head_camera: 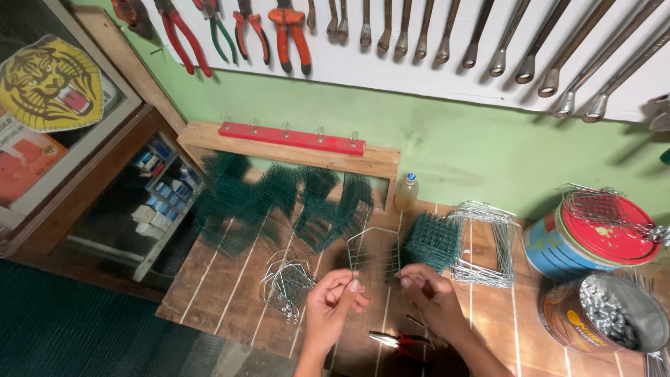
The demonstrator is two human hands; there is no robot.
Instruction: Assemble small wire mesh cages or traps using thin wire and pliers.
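- At desk centre, both hands held one small wire mesh panel (374, 253) upright just above the wooden desk (230, 279).
- Left hand (333, 301) gripped the panel's lower left edge; fingers (352, 285) were pinched together on the wire.
- Right hand (430, 293) gripped the lower right edge; fingers (407, 282) were clamped on the wire too.
- Panel had a bare wire frame with green mesh inside, standing between the two hands.
- Red-handled pliers (399, 342) lay on the desk just below the hands, untouched.
- Loose bundle of bent wire frames (285, 285) lay left of the left hand, near it.
- Stack of green mesh squares (433, 241) sat just behind the right hand.
- Pile of silver wire frames (483, 244) sat beside that stack, to its right.
- Larger green mesh pieces (279, 202) were spread across the back left of the desk.
- Small plastic bottle (406, 192) stood against the green wall.
- Blue tin with red lid (586, 237) stood at far right, with wire pieces on top.
- Open tin of small metal parts (607, 314) stood in front of it.
- Red hook rail (292, 137) sat on a wooden shelf behind the mesh.
- Pliers and cutters (237, 31) and spanners (488, 42) hung on the wall board.
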